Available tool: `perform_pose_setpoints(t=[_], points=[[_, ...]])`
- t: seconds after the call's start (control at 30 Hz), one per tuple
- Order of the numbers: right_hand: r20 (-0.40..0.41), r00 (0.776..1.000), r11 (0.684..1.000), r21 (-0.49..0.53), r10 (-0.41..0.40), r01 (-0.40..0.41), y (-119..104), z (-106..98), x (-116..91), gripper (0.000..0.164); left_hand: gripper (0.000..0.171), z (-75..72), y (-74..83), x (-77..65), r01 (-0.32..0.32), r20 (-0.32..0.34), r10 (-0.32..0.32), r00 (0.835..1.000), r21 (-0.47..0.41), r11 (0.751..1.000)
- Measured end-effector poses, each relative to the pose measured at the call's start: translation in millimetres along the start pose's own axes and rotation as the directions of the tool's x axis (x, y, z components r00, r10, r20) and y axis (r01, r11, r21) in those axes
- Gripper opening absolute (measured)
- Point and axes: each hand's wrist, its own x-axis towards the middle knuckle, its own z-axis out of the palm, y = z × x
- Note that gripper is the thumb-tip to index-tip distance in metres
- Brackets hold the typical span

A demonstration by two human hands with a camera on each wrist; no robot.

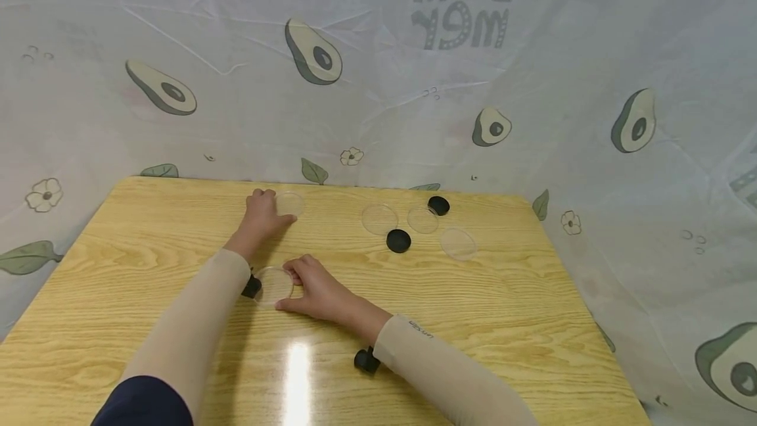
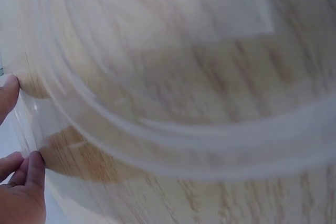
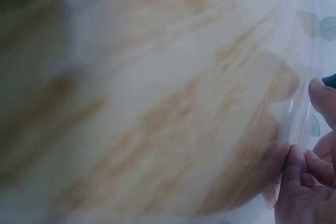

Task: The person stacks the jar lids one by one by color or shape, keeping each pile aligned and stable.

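Observation:
Near the far edge of the table, my left hand (image 1: 260,215) grips a clear round lid (image 1: 291,204) by its left side. The left wrist view shows the fingertips (image 2: 34,174) at a thin transparent rim, while a curved clear rim (image 2: 157,150) fills much of that picture up close. Nearer to me, my right hand (image 1: 319,289) holds another clear round lid (image 1: 275,288) by its right side, thumb in front and fingers behind. In the right wrist view the fingertips (image 3: 296,163) pinch the edge of that see-through lid.
Right of my hands lie three clear lids, one (image 1: 380,219) furthest left, one (image 1: 421,219) in the middle, one (image 1: 458,244) at right. Two black discs (image 1: 399,240) lie among them. Printed cloth (image 1: 378,117) hangs behind the wooden table (image 1: 503,321).

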Motion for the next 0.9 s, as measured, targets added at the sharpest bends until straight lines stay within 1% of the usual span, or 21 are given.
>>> perform_pose_setpoints(t=[0.17,0.33,0.53,0.7,0.9], points=[[-0.002,1.0,1.0,0.005,0.003,-0.003,0.2,1.0,1.4,0.067,0.08,-1.3,0.3,-1.0,-0.004,0.003,0.004,1.0,-0.009,1.0],[0.001,1.0,1.0,0.013,0.012,-0.012,-0.3,0.0,0.8,0.068,0.082,-4.0,2.8,-3.0,-0.02,-0.001,0.02,1.0,-0.041,0.999],[0.005,1.0,0.999,0.026,0.02,-0.02,0.3,-0.2,0.9,0.068,0.084,-10.0,5.7,-8.1,-0.032,-0.002,0.032,0.999,-0.032,0.999],[0.012,0.999,0.999,0.043,0.03,-0.03,0.6,0.1,0.7,0.068,0.084,-14.9,5.6,-17.9,-0.076,0.009,0.077,0.997,-0.004,0.997],[-0.002,0.999,0.998,0.042,0.038,-0.038,0.9,1.1,0.5,0.068,0.083,-19.3,0.3,-35.4,-0.122,-0.007,0.122,0.992,-0.002,0.992]])
